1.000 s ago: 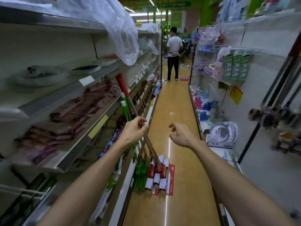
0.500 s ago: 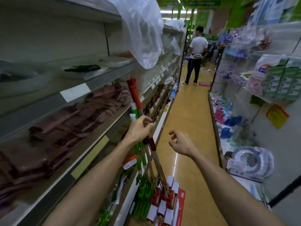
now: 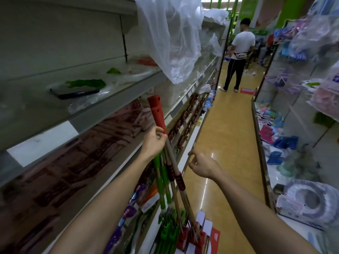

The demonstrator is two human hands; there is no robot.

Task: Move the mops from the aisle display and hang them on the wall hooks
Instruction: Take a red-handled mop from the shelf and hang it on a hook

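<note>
Left hand (image 3: 153,142) grips the mops (image 3: 169,173).

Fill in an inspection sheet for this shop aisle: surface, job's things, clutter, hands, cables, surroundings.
Surface: glossy tan floor between the shelving.
Job's things: mops bunched, leaning against the left shelving; wall hooks not in view.
Clutter: loose plastic sheet hanging down over the left shelving.
Hands: left hand grips the mop handles; right hand loosely curled, holding nothing.
Cables: nothing seen.
Surroundings: a person stands far down the aisle; blue boots on the right.
</note>
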